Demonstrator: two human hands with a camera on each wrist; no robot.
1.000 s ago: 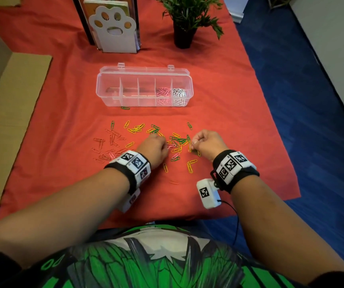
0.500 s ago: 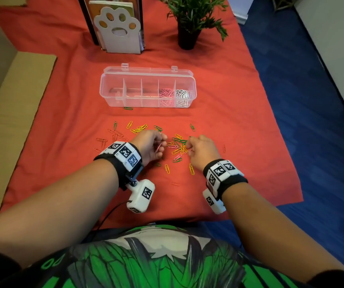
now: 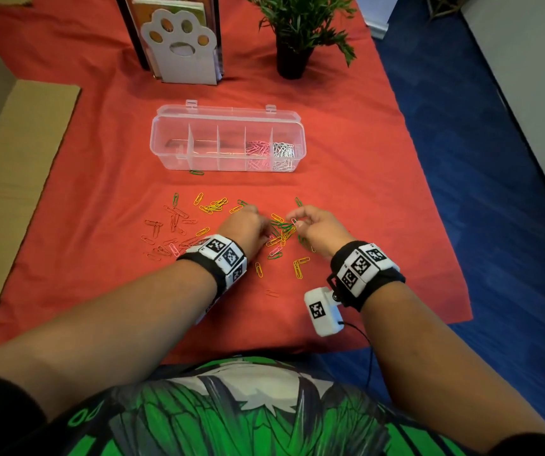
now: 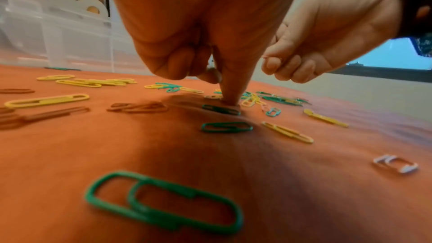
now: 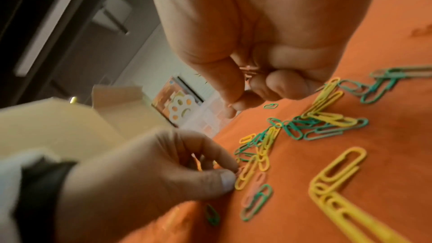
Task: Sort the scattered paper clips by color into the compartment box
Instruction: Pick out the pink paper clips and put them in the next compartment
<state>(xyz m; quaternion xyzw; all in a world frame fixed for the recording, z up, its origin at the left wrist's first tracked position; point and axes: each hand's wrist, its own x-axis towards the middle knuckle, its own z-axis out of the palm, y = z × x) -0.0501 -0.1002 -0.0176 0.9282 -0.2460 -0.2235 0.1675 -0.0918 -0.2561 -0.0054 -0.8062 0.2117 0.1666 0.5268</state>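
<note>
Green, yellow, red and pink paper clips (image 3: 281, 230) lie scattered on the red cloth, in front of the clear compartment box (image 3: 166, 133). Its two right compartments hold pink clips (image 3: 258, 149) and white clips (image 3: 282, 149). My left hand (image 3: 265, 236) is down on the cloth with fingers curled. In the right wrist view, the left hand (image 5: 231, 172) has thumb and forefinger closed on a pink clip among yellow ones. My right hand (image 3: 296, 221) hovers just right of it, pinching a pink clip. Several pink clips (image 5: 250, 69) sit bunched in its curled fingers.
A green clip (image 3: 196, 172) lies against the box's front wall. A paw-shaped file holder (image 3: 182, 47) and a potted plant (image 3: 292, 57) stand behind the box. Flat cardboard (image 3: 18, 166) lies on the left. The cloth ends at the table edge (image 3: 455, 291) on the right.
My left hand has turned palm down and dropped onto the pile. My right hand has lifted slightly with a pink clip in its fingertips.
</note>
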